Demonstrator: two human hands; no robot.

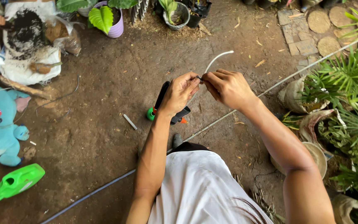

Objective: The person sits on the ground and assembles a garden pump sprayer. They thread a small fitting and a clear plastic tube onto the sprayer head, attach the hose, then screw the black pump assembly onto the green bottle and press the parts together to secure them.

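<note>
Together our left hand (180, 92) and right hand (228, 88) pinch a small dark fitting (199, 77) onto the end of the white tube (217, 58) above bare dirt, apparently mid-joining; next we must push squarely, with open ground ahead and pots (291, 96) crowding the right.

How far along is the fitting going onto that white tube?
Looks done: a short cut tube piece lies on the dirt. In hand: left hand and right hand pinch a small dark fitting at the white tube end. Left: whether it is seated cannot be told; the long hose lies untouched.
</note>
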